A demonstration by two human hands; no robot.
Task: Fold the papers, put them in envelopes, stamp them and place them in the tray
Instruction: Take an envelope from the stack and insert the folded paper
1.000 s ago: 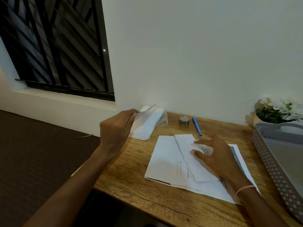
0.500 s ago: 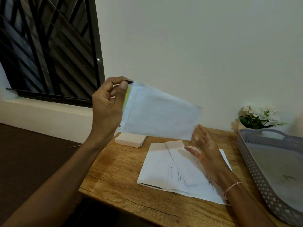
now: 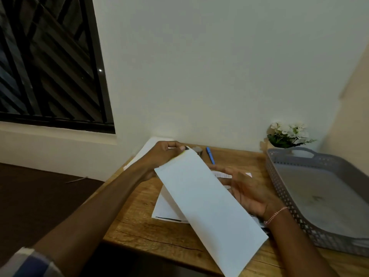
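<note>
My left hand [image 3: 162, 154] pinches the far end of a long white envelope [image 3: 207, 208], which slants over the desk toward me. My right hand [image 3: 245, 188] is beside and partly under the envelope's right edge, fingers spread and relaxed, over the papers [image 3: 165, 208] lying on the desk. A folded sheet [image 3: 225, 174] shows just beyond my right fingers. The grey perforated tray [image 3: 299, 222] stands at the right of the desk with nothing visible inside. A stack of envelopes [image 3: 143, 150] lies at the desk's far left corner, mostly hidden by my left hand.
A blue pen [image 3: 210, 155] and a small grey round stamp [image 3: 197, 150] lie near the wall on the wooden desk [image 3: 135, 222]. A pot of white flowers [image 3: 287, 134] stands behind the tray. A dark barred window is on the left wall.
My left hand took an envelope from the stack, lifted it high, then lowered it over the papers. My right hand left the folded sheet and now meets the envelope's edge.
</note>
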